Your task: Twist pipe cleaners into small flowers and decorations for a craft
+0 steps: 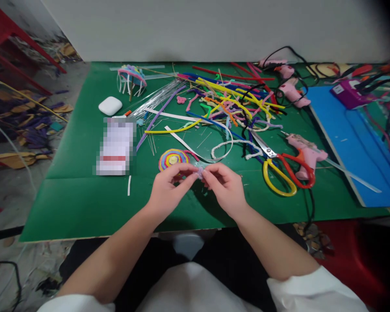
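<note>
Lilac piece [199, 172] pinched between fingertips of left hand [167, 187] and right hand [226, 187], liable to bend if squeezed unevenly.

Bare green table [84, 208] beside the left hand [170, 186] leaves passage; scissors [269, 151] and glue gun [313, 155] obstruct the right.
</note>
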Demonstrator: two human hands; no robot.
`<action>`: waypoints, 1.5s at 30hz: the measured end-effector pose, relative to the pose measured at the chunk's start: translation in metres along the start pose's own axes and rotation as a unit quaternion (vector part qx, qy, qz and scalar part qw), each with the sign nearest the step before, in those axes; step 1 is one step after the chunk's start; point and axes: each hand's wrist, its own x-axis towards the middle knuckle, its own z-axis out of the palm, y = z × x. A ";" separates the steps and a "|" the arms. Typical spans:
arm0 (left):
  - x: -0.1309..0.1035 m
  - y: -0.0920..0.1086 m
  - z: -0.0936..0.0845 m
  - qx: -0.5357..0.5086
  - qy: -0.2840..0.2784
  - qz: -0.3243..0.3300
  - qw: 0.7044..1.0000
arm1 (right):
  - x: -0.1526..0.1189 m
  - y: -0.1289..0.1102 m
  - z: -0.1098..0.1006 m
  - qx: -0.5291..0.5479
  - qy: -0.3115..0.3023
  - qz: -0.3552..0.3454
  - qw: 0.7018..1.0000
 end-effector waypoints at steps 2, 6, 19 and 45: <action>0.000 0.001 0.000 0.002 -0.002 0.000 1.000 | 0.000 0.000 0.000 -0.003 -0.002 -0.003 1.000; 0.000 0.002 -0.001 0.005 -0.009 -0.006 1.000 | 0.000 0.000 0.001 -0.008 -0.001 -0.007 1.000; -0.001 0.001 -0.001 0.033 -0.019 0.009 0.999 | -0.001 0.000 0.000 0.004 -0.001 0.000 1.000; -0.001 -0.001 0.002 -0.055 0.015 0.002 0.998 | 0.001 -0.001 0.001 -0.043 0.014 -0.004 0.999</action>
